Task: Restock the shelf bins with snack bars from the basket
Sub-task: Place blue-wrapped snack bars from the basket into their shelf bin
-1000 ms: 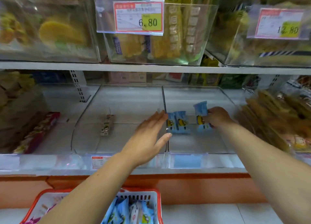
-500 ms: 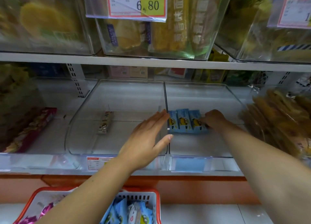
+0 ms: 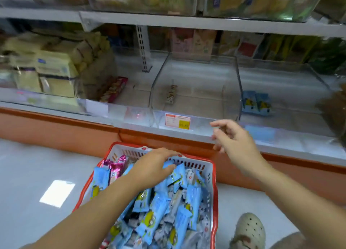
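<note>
A red and white basket [image 3: 215,188] stands on the floor below the shelf, heaped with blue snack bars [image 3: 179,217] and a few pink ones [image 3: 116,166]. My left hand [image 3: 153,164] is palm down at the far end of the heap, its fingers curled round blue bars. In the air before the shelf edge, my right hand [image 3: 236,142] hangs with loosely bent fingers and holds nothing. The clear right bin [image 3: 280,74] has three blue bars [image 3: 256,102] standing at its left side. A single brown bar [image 3: 171,95] lies in the clear middle bin [image 3: 206,91].
A price tag [image 3: 177,120] sits on the shelf rail below the middle bin. A pink box [image 3: 114,88] and beige packets [image 3: 52,69] fill the shelf to the left. An upper shelf [image 3: 168,20] overhangs the bins. My shoe [image 3: 249,230] is right of the basket.
Both hands have left the bins. The left hand dropped into the basket, the right let go of the blue bars and drew back. My view has tilted down and left.
</note>
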A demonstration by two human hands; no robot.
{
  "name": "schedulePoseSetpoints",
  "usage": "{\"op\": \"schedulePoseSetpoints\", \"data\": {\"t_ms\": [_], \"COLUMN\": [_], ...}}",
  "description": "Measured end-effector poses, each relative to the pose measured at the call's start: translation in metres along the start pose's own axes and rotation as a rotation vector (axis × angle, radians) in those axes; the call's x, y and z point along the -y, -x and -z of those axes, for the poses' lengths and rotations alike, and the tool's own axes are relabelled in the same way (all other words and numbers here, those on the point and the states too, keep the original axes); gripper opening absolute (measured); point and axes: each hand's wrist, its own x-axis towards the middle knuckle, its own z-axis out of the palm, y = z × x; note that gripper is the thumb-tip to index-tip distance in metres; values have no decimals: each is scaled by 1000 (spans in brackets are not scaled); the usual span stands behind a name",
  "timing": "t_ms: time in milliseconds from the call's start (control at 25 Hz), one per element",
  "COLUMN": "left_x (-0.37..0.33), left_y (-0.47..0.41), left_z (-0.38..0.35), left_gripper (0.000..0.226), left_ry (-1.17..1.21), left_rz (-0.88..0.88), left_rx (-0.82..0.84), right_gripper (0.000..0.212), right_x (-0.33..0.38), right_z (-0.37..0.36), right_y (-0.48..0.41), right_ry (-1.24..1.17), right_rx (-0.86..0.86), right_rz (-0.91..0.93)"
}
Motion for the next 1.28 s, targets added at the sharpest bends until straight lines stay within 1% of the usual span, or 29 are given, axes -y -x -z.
{"op": "schedulePoseSetpoints", "data": {"t_ms": [80, 160, 240, 320, 400, 520, 600, 680, 720, 800, 840, 880, 960, 1040, 1120, 1200, 1280], "left_x": [19, 30, 35, 38, 40, 44, 46, 46, 46, 43, 41, 38, 29, 19, 6, -15, -39], "left_y": [31, 50, 62, 70, 78, 86, 88, 86, 84, 78, 75, 71, 63, 52, 41, 26, 7], "left_z": [-22, -39, -47, -51, -55, -58, -58, -56, -55, -51, -47, -45, -41, -36, -28, -17, -1], "left_gripper": [45, 46, 43, 39, 40, 46, 45, 38, 33, 22, 22, 23, 15, 17, 11, 11, 13], "left_ry": [28, -6, -10, 6, 19, 69, 118, 221, 309, 533, 625, 698, 795, 898, 968, 977, 992], "left_rz": [120, 178, 230, 279, 308, 336, 352, 370, 379, 401, 401, 394, 404, 424, 388, 303, 171], "left_rx": [129, 165, 151, 162, 189, 201, 194, 183, 176, 173, 170, 160, 131, 97, 55, 16, -44], "right_gripper": [15, 16, 20, 23, 26, 26, 26, 16, 15, 19, 21, 22, 22, 22, 23, 26, 28], "right_x": [-31, -61, -81, -92, -95, -98, -96, -89, -84, -74, -70, -66, -62, -57, -50, -41, -28], "right_z": [-39, -67, -91, -112, -127, -138, -139, -134, -130, -120, -114, -109, -99, -89, -79, -62, -42], "right_y": [18, 35, 51, 62, 68, 70, 66, 59, 56, 48, 45, 43, 42, 46, 53, 58, 56], "right_ry": [96, 180, 229, 212, 228, 335, 342, 205, 106, -96, -179, -250, -361, -397, -353, -360, -432], "right_rx": [214, 387, 508, 551, 550, 550, 515, 468, 447, 403, 372, 339, 293, 303, 340, 278, 185], "right_rz": [-203, -371, -461, -511, -530, -464, -452, -492, -520, -571, -583, -587, -588, -576, -515, -424, -328]}}
